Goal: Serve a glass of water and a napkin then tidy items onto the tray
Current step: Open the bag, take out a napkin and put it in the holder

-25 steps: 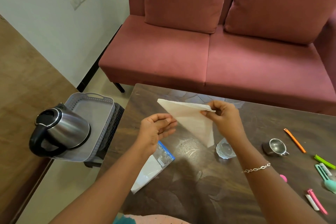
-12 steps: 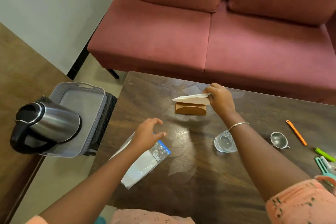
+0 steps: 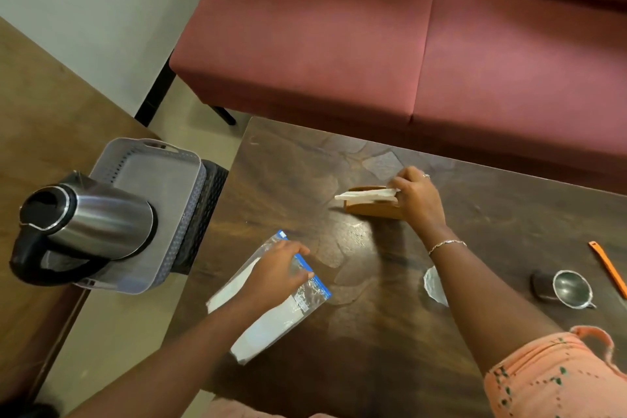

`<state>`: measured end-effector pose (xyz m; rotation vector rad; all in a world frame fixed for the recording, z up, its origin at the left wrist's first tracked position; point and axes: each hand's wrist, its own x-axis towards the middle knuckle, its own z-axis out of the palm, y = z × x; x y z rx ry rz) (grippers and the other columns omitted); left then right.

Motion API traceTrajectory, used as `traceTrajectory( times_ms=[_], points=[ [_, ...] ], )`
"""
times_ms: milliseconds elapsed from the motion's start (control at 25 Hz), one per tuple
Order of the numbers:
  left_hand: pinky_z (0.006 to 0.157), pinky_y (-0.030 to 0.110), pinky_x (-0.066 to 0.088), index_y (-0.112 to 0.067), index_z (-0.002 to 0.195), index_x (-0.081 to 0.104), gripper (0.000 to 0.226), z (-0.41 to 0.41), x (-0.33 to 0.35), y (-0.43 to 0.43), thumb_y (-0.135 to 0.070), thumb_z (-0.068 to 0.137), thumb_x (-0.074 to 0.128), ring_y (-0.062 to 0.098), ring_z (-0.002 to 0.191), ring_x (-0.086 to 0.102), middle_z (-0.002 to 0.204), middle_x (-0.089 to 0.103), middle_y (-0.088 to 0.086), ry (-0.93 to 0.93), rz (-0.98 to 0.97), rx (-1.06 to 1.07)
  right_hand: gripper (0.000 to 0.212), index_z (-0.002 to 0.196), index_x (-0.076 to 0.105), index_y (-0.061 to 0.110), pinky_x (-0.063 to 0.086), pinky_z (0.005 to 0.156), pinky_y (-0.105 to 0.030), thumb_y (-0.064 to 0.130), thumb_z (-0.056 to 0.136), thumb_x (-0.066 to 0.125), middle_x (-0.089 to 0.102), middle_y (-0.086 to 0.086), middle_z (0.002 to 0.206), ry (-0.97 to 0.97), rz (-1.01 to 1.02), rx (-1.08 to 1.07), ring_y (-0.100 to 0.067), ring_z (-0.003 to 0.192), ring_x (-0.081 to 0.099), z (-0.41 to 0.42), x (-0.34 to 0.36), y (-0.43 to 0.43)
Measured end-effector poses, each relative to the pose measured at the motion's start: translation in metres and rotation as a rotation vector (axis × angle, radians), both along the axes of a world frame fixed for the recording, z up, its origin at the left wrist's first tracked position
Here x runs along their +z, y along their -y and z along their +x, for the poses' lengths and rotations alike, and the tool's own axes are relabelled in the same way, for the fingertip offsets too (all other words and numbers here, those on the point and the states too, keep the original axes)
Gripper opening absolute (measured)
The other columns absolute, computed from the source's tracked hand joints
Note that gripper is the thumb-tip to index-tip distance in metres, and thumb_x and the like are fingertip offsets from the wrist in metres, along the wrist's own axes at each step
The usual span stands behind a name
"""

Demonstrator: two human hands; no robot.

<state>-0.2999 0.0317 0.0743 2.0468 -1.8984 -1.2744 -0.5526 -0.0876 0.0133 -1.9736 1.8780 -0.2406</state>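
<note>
Being pushed into a brown wooden holder (image 3: 371,208), a folded white napkin (image 3: 366,194) is being pinched at its right end by the right hand (image 3: 415,198), whose fingers are closed on it. The holder is standing on the dark wooden table (image 3: 373,332), toward the far side, near the red sofa (image 3: 339,44). The left hand (image 3: 276,273) is being laid flat and spread open on a clear plastic bag (image 3: 271,312) of more napkins, near the table's left edge; it is pressing on the bag, not gripping it. The glass (image 3: 434,285) is being mostly hidden behind the right forearm, so whether it is filled cannot be told. A grey tray (image 3: 176,187) with a steel kettle (image 3: 91,224) on it is standing left of the table. A small metal cup (image 3: 571,288) and an orange tool (image 3: 607,265) are lying at the right.

The napkin is probably light, soft and easily crumpled, so it is best held along the folded edge. The bag is likely slippery.
</note>
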Motion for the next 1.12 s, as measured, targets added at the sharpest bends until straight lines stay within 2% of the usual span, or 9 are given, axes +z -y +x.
traceTrajectory(
  times_ms=[160, 320, 440, 520, 600, 720, 800, 880, 1120],
  points=[
    [0.086, 0.019, 0.038, -0.019, 0.119, 0.055, 0.035, 0.001, -0.009, 0.002, -0.023, 0.085, 0.064, 0.012, 0.114, 0.051, 0.128, 0.053, -0.001, -0.006, 0.012, 0.037, 0.023, 0.105, 0.062, 0.007, 0.045, 0.081, -0.038, 0.004, 0.084, 0.055, 0.054, -0.014, 0.112, 0.02, 0.056, 0.057, -0.03, 0.102, 0.05, -0.003, -0.014, -0.001],
    [0.086, 0.018, 0.038, -0.019, 0.119, 0.055, 0.036, -0.005, -0.015, -0.001, -0.024, 0.085, 0.064, 0.011, 0.115, 0.051, 0.129, 0.054, -0.002, -0.027, 0.04, 0.033, 0.05, 0.129, 0.047, 0.006, 0.047, 0.089, -0.039, 0.023, 0.085, 0.063, 0.054, -0.017, 0.126, 0.132, -0.127, -0.044, -0.031, 0.114, 0.052, -0.006, -0.013, -0.009],
    [0.088, 0.02, 0.04, -0.02, 0.12, 0.054, 0.036, -0.01, -0.017, -0.005, -0.024, 0.085, 0.064, 0.012, 0.115, 0.051, 0.131, 0.053, -0.001, -0.042, 0.069, 0.029, 0.081, 0.142, 0.025, 0.005, 0.026, 0.112, -0.04, 0.038, 0.08, 0.066, 0.033, -0.016, 0.147, -0.004, 0.02, 0.059, -0.03, 0.137, 0.029, -0.003, -0.015, -0.003],
    [0.087, 0.017, 0.038, -0.02, 0.12, 0.053, 0.037, -0.013, -0.019, -0.009, -0.025, 0.085, 0.064, 0.011, 0.115, 0.051, 0.131, 0.052, 0.0, -0.043, 0.074, 0.018, 0.095, 0.144, 0.014, 0.004, 0.009, 0.117, -0.038, 0.04, 0.076, 0.07, 0.017, -0.015, 0.154, -0.163, 0.163, 0.196, -0.028, 0.143, 0.012, 0.002, -0.022, 0.0],
    [0.088, 0.016, 0.036, -0.019, 0.121, 0.053, 0.038, -0.015, -0.021, -0.013, -0.025, 0.085, 0.064, 0.011, 0.118, 0.05, 0.131, 0.052, 0.0, -0.044, 0.086, 0.01, 0.098, 0.144, 0.011, 0.003, 0.007, 0.117, -0.038, 0.033, 0.074, 0.073, 0.014, -0.017, 0.154, -0.244, 0.242, 0.242, -0.029, 0.144, 0.009, 0.007, -0.029, 0.001],
    [0.09, 0.015, 0.034, -0.019, 0.12, 0.053, 0.039, -0.014, -0.022, -0.021, -0.027, 0.085, 0.064, 0.011, 0.12, 0.048, 0.133, 0.051, -0.002, -0.038, 0.101, -0.009, 0.079, 0.14, 0.021, 0.0, 0.022, 0.114, -0.04, 0.016, 0.079, 0.069, 0.03, -0.021, 0.147, -0.284, 0.246, 0.224, -0.034, 0.138, 0.025, 0.014, -0.036, -0.001],
    [0.09, 0.015, 0.034, -0.019, 0.12, 0.053, 0.038, -0.013, -0.023, -0.025, -0.028, 0.085, 0.064, 0.011, 0.12, 0.049, 0.133, 0.051, -0.001, -0.023, 0.099, -0.029, 0.049, 0.129, 0.038, 0.001, 0.04, 0.099, -0.042, 0.003, 0.084, 0.057, 0.047, -0.021, 0.13, -0.271, 0.176, 0.171, -0.037, 0.121, 0.044, 0.018, -0.034, -0.002],
    [0.09, 0.015, 0.034, -0.018, 0.12, 0.053, 0.038, -0.011, -0.024, -0.029, -0.028, 0.085, 0.064, 0.011, 0.119, 0.05, 0.132, 0.052, -0.001, -0.015, 0.101, -0.038, 0.032, 0.116, 0.047, 0.002, 0.046, 0.085, -0.042, -0.002, 0.085, 0.051, 0.054, -0.019, 0.117, -0.253, 0.145, 0.151, -0.036, 0.107, 0.052, 0.023, -0.029, -0.007],
    [0.091, 0.017, 0.033, -0.019, 0.119, 0.053, 0.037, -0.014, -0.025, -0.039, -0.028, 0.085, 0.064, 0.013, 0.12, 0.049, 0.133, 0.052, 0.0, 0.006, 0.105, -0.055, 0.03, 0.114, 0.047, 0.004, 0.046, 0.076, -0.041, -0.003, 0.085, 0.048, 0.054, -0.017, 0.113, -0.201, 0.16, 0.096, -0.035, 0.098, 0.054, 0.034, -0.009, -0.055]
  ],
)
